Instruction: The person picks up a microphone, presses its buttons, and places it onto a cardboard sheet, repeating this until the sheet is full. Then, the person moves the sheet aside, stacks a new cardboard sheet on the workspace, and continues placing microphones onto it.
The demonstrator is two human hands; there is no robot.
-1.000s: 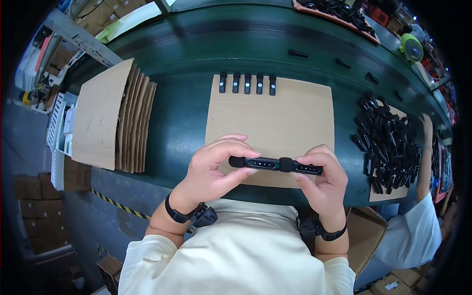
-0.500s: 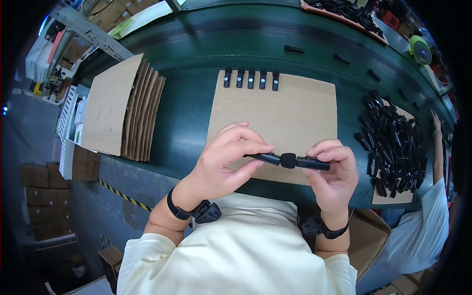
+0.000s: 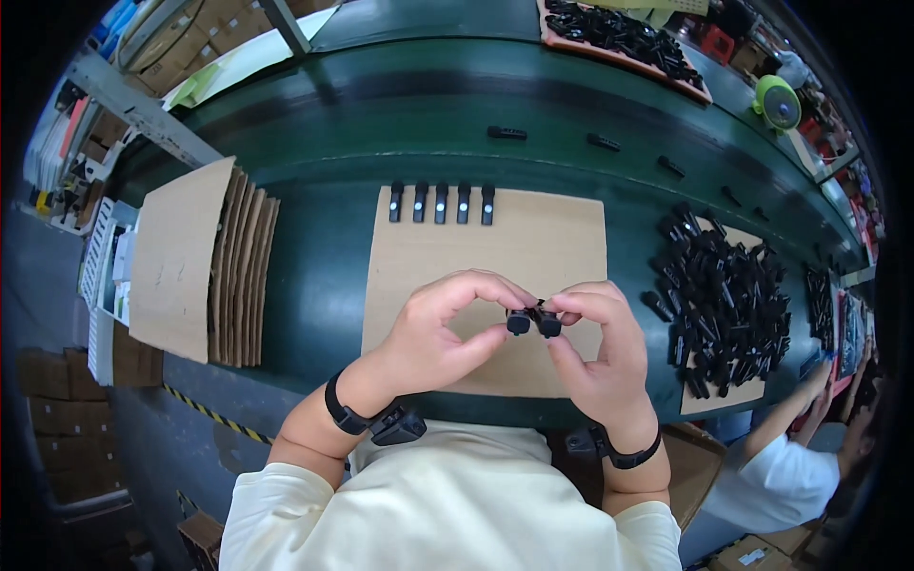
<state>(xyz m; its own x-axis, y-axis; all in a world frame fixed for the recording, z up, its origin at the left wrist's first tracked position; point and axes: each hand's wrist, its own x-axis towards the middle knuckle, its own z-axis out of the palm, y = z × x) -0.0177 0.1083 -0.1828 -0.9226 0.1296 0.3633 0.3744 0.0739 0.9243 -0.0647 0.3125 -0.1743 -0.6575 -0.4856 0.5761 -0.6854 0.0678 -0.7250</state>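
Over the front part of a flat cardboard sheet, my two hands meet with fingers pinched. My left hand holds one small black clip-on microphone with a dark foam tip. A second black microphone is pinched in my right hand. The two foam tips point toward me, side by side; fingers hide much of both bodies. Along the sheet's far edge lies a neat row of several black microphones, each with a small pale dot.
A heap of black microphones covers another cardboard sheet on the right. Upright cardboard sheets stand on the left. Loose microphones lie along the green belt, beyond which sits a full orange tray. Another person is at the right.
Both microphones have turned from end to end in a line to side by side, tips toward me. My hands have drawn closer together. The whole view has shifted, and the neighbouring person has leaned differently.
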